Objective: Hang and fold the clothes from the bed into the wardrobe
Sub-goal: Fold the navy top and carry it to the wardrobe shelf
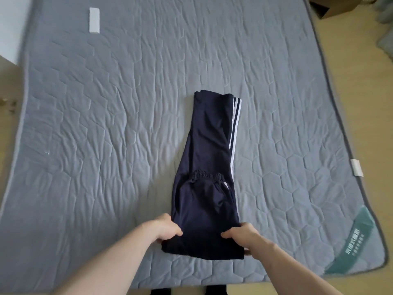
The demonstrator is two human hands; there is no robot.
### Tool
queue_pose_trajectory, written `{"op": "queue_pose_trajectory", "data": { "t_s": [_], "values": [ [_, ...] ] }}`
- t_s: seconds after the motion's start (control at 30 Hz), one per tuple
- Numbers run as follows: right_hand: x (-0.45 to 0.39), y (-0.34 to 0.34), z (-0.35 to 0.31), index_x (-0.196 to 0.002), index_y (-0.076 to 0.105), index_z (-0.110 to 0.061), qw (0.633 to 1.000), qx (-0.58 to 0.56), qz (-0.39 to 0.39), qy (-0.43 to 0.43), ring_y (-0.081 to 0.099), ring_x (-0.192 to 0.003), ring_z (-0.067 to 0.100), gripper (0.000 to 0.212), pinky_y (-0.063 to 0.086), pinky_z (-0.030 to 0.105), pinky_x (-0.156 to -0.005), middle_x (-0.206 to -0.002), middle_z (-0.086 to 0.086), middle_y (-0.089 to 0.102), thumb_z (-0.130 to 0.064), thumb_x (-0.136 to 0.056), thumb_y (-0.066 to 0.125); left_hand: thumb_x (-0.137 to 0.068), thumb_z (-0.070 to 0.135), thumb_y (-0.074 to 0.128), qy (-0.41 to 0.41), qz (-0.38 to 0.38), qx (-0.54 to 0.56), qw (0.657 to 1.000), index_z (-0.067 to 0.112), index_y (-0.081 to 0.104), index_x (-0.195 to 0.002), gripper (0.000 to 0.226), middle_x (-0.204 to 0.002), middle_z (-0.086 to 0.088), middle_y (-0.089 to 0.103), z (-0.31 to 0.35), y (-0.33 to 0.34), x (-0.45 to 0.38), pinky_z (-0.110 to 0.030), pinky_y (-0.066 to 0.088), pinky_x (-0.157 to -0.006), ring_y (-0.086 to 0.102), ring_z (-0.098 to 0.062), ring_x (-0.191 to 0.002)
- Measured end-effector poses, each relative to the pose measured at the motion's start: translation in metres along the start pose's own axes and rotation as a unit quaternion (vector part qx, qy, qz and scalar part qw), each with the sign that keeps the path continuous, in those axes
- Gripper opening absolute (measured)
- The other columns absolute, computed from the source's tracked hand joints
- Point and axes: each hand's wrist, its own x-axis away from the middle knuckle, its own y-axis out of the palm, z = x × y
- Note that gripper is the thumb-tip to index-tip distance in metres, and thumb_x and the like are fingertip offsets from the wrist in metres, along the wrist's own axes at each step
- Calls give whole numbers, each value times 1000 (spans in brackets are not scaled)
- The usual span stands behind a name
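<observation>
The folding step is under way on a pair of navy track trousers [209,167], which are lying lengthwise near the middle of the grey quilted mattress [106,124], legs stacked one on the other with white side stripes showing along the right edge. The waistband is already lying doubled over onto the legs, its elastic sitting about a third of the way up, so the near end is now a folded edge — and that edge is what both hands are working on. The left hand [167,228] is gripping the near-left corner, fingers curled over the top of the cloth; the right hand [242,233] is gripping the near-right corner in the same way, fingers on top and the thumb seemingly tucked beneath. Both are closed round the fabric, not lying flat on it. Judging from this, the person is getting ready to carry the near end forward again for another fold, which is calling for both corners to be lifted evenly so the layers are not sliding apart and the striped edge is staying in line. The far cuffs look a little staggered, so some squaring may be needed. No wardrobe is showing in this view — only the mattress, a white block [94,20] near its far-left corner and wooden floor [374,103] to the right — so putting the trousers away is not yet begun.
</observation>
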Motion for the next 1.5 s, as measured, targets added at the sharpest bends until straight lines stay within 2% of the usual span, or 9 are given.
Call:
{"op": "queue_pose_trajectory", "data": {
  "t_s": [0.1,0.3,0.53,0.67,0.73,0.97,1.1,1.27,1.5],
  "values": [
    [26,3,22,-103,70,-15,993,77,-75,48,71,-94,19,27,58,31,-71,-103,4,76,-24,-79,79,-87,39,74,-22,-100,-91,991,15,55,-118,43,-119,-9,62,-15,8,24,-30,54,-71,61,-21,-84],
    [74,1,43,-117,68,-22,943,210,-233,111,70,-95,18,41,57,32,-78,-116,-2,73,-37,-80,77,-84,40,76,-91,-281,-136,946,25,64,-107,30,-128,-5,62,-35,15,75,-48,55,-95,65,-21,-111],
    [81,-40,-22,-93,63,-18,979,127,-146,57,60,-58,13,18,45,21,-52,-69,0,67,-36,-90,61,-85,32,67,1,-99,52,994,15,62,-101,25,-96,-8,64,6,-38,82,-34,61,-57,66,-22,-76],
    [69,-66,-83,-86,61,-15,996,53,-68,-2,59,-40,11,16,38,16,-39,-56,2,65,-28,-93,54,-86,31,62,64,-24,187,980,17,65,-85,14,-63,1,67,45,-88,70,-29,58,-55,64,-13,-51],
    [63,-76,-108,-92,63,-14,999,-26,-33,-21,62,-42,13,12,41,16,-36,-62,5,69,-25,-92,58,-86,36,63,77,0,253,965,19,66,-91,19,-76,-1,67,62,-106,61,-30,58,-57,64,-15,-61],
    [23,-86,-155,-110,61,-18,955,-257,66,-133,75,-83,26,35,61,33,-65,-105,10,75,-50,-100,55,-97,51,57,174,106,405,891,24,64,-110,31,-108,-5,72,106,-129,15,-36,61,-73,69,-19,-93],
    [-16,-67,-141,-145,48,-15,961,-176,143,-161,69,-90,20,66,60,37,-81,-109,-1,67,-49,-92,67,-89,41,69,140,211,306,918,17,62,-130,48,-131,-6,66,97,-110,-25,-38,50,-104,63,-26,-115],
    [-61,-45,-129,-161,14,-20,965,-87,174,-176,43,-143,26,110,38,35,-110,-163,3,31,-55,-79,79,-77,52,79,12,204,259,944,8,34,-153,98,-154,-13,43,65,-69,-67,-42,40,-114,46,-32,-139],
    [-97,-58,-194,-161,11,-15,831,217,330,-392,11,-156,24,116,18,46,-126,-169,5,14,-55,-76,79,-31,102,61,-120,-51,307,943,25,54,-122,119,-114,2,65,20,-2,-72,-37,53,-80,67,-19,-100]
  ]
}}
